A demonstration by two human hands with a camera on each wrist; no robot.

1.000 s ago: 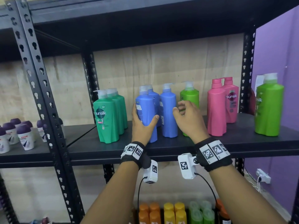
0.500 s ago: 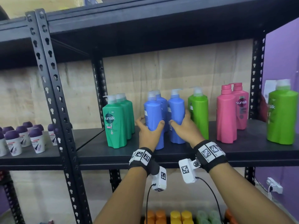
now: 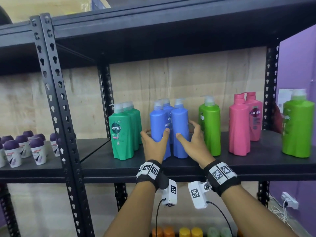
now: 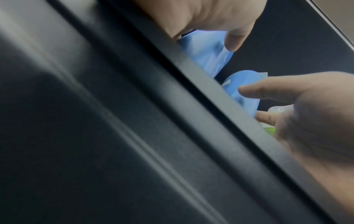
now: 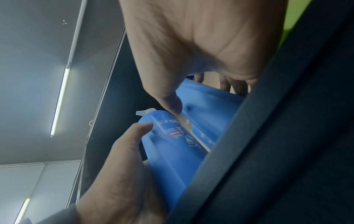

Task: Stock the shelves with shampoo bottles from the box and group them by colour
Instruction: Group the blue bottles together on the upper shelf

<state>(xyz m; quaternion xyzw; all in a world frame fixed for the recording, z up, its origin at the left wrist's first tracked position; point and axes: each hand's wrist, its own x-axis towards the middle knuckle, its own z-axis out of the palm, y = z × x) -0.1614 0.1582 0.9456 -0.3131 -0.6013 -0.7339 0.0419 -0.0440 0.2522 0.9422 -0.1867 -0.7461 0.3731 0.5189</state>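
Note:
Three blue shampoo bottles (image 3: pixel 180 120) stand bunched together mid-shelf on the black shelf (image 3: pixel 256 161). My left hand (image 3: pixel 153 139) flanks the left front blue bottle (image 3: pixel 158 124), thumb on its front and fingers spread off its left side. My right hand (image 3: pixel 187 130) flanks the right one, thumb touching it, fingers straight beside it. The right wrist view shows both hands (image 5: pixel 191 53) against the blue bottles (image 5: pixel 172 159). Dark green bottles (image 3: pixel 121 134) stand to the left. A light green bottle (image 3: pixel 210 124), pink bottles (image 3: pixel 239 127) and another light green bottle (image 3: pixel 298 127) stand to the right.
Purple-capped roll-on bottles (image 3: pixel 24 147) fill the neighbouring shelf at left, past the black upright post (image 3: pixel 56 100). Another shelf board (image 3: pixel 153 28) hangs overhead. Orange, yellow and green caps (image 3: pixel 188 231) show on the shelf below. A wall socket (image 3: pixel 289 200) sits low right.
My right hand came off the light green bottle onto the right blue bottle. The blue bottles now stand pressed together, and both hands have loosened from gripping to spread fingers.

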